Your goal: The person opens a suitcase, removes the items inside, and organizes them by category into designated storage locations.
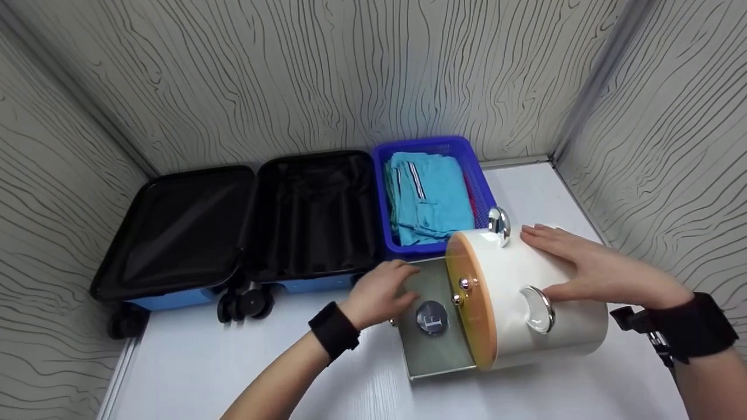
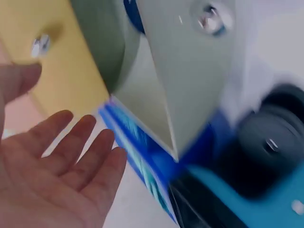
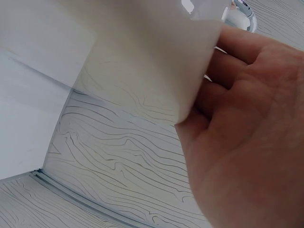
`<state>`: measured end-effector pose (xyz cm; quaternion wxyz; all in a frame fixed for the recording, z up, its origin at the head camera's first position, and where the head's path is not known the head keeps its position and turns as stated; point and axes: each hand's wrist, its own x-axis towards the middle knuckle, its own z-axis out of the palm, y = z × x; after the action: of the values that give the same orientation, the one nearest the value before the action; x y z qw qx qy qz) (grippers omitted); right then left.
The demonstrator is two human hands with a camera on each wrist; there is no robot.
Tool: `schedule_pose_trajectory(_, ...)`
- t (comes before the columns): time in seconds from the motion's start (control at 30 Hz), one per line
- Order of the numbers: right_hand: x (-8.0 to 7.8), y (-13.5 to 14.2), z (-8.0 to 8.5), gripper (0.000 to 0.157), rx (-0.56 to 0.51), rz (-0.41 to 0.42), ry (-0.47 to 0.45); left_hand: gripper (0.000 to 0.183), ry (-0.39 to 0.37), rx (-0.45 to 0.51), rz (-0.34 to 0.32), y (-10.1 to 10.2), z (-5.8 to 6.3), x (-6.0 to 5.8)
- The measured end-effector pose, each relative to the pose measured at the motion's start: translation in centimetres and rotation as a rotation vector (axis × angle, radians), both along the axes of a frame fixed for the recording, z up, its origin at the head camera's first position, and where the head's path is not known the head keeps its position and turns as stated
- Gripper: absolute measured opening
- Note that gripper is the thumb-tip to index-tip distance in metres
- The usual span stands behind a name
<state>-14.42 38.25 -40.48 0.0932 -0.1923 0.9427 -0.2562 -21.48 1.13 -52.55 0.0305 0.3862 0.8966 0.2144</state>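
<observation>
A white round-bodied box (image 1: 513, 262) with an orange front panel (image 1: 481, 303) and chrome fittings lies on the table at the right. From its front a pale drawer (image 1: 437, 356) stands pulled out; a dark round piece (image 1: 432, 318) marked with a letter F shows in it. Over the drawer's outer end hovers my left hand (image 1: 379, 294), its fingers loosely bent around nothing. The left wrist view has that hand (image 2: 61, 175) apart from the drawer's front (image 2: 190, 71). My right hand (image 1: 607, 268) rests spread on the box's white body; the right wrist view catches its palm (image 3: 251, 123).
An opened suitcase (image 1: 181, 227) with black lining and blue shell lies at the left, its wheels (image 1: 251, 302) toward me. Behind the drawer, a blue basket (image 1: 481, 181) holds folded turquoise clothing (image 1: 443, 192). Patterned walls enclose the table.
</observation>
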Motion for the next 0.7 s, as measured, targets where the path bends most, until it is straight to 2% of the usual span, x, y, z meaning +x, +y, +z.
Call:
schedule_pose_trajectory(0.1, 0.0, 0.0, 0.0, 0.097, -0.002, -0.005, -0.011, 0.033, -0.033, 0.121, 0.106, -2.8, -0.5, 0.5)
schedule_pose_trajectory(0.17, 0.0, 0.0, 0.0, 0.096, -0.005, -0.008, -0.016, 0.028, -0.075, 0.165, 0.152, -4.2, -1.5, 1.2)
schedule_pose_trajectory(0.27, 0.1, 0.2, 0.0, 0.095, -0.013, -0.012, -0.019, 0.029, -0.164, 0.175, 0.193, -5.5, -3.4, 2.4)
schedule_pose_trajectory(0.37, 0.1, 0.3, 0.0, 0.095, -0.015, -0.009, -0.010, 0.035, -0.240, 0.161, 0.211, -5.7, -5.1, 3.3)
schedule_pose_trajectory(0.5, 0.1, 0.4, -0.1, 0.096, -0.015, -0.010, -0.007, 0.041, -0.282, 0.161, 0.220, -5.1, -6.5, 3.7)
schedule_pose_trajectory(0.6, 0.0, 0.3, -0.1, 0.096, -0.013, -0.010, -0.010, 0.036, -0.294, 0.175, 0.224, -4.5, -7.2, 3.7)
schedule_pose_trajectory(0.7, -0.1, 0.1, -0.1, 0.096, -0.010, -0.002, -0.013, 0.023, -0.295, 0.193, 0.239, -4.2, -7.8, 3.6)
